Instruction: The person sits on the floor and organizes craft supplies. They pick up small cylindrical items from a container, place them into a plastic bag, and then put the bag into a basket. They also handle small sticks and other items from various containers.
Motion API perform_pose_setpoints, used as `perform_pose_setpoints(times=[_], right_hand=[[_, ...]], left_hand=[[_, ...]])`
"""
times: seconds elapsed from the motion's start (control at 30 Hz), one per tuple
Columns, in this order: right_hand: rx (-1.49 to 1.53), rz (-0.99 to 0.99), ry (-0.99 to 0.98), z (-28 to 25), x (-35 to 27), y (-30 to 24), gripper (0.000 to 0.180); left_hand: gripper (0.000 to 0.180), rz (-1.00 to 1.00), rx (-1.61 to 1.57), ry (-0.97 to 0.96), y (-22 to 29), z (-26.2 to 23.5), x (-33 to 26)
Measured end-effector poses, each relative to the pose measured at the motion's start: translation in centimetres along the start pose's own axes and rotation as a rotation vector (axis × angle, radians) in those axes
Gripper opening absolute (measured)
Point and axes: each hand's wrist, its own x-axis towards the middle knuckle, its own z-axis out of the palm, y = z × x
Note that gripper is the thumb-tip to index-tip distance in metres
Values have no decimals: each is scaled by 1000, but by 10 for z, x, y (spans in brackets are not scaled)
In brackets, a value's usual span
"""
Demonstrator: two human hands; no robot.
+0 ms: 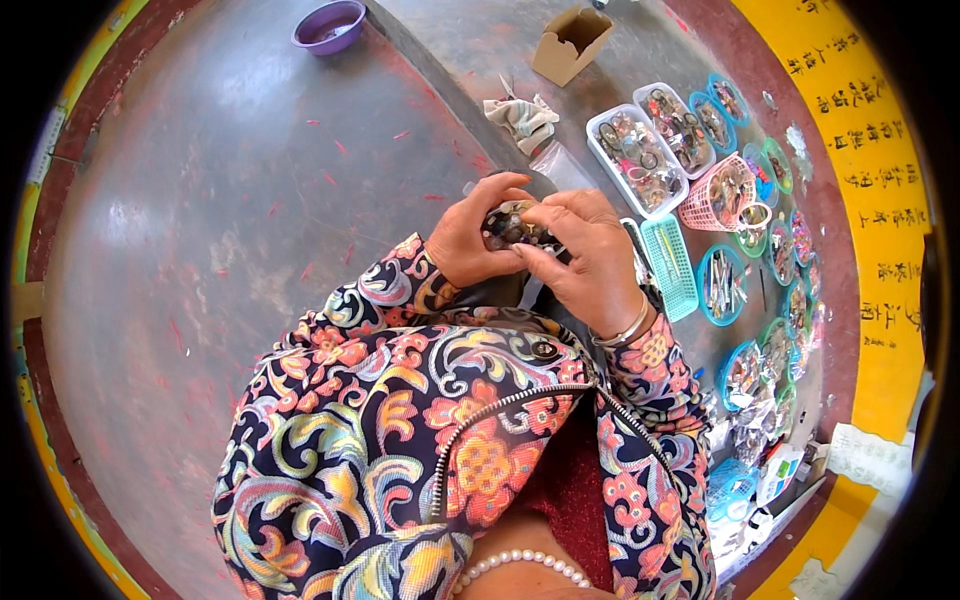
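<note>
Two bare hands meet just above our lap, mid-frame. Our L hand is curled in a cup round a clump of bead-like trinkets, dark, glossy and roundish; can't tell if a small container sits under them. Our R hand, bracelet at the wrist, reaches in from the other side, thumb and forefinger narrowed over the clump; whether they grip a piece, we can't tell.

To do this picking well, we'd hold the L palm level and its fingers close together, so nothing rolls out btwn them. We'd use the R fingertips only, nip one piece at a time and lift straight up; a sideways drag could spill the rest. Tilting the R knuckles back a bit would help too, b/c they block part of the view.

Around us, on the floor: two white trays full of mixed small items, a pink basket, a teal lattice basket just beyond the R hand and partly hidden by it, and a blue round basket w/ slim pieces, plus more round ones along the R wall. Further off, a crumpled cloth, an open cardboard box and a purple basin. The R sleeve comes near the baskets, so an elbow swing might knock them.
</note>
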Motion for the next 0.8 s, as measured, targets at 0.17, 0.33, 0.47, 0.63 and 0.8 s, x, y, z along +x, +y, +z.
perform_pose_setpoints(times=[0.17,0.33,0.47,0.63,0.8], right_hand=[[-230,45,4,4,6,-13,21],[-181,77,57,10,6,-10,19],[48,163,142,4,6,-14,17],[470,376,294,-22,2,-21,10],[735,359,551,-44,-7,-15,15]], left_hand=[[69,-12,77,50,6,7,4],[65,39,114,64,7,10,5],[60,28,137,37,6,8,7],[59,22,194,16,9,2,5],[56,-17,115,11,11,4,7]])
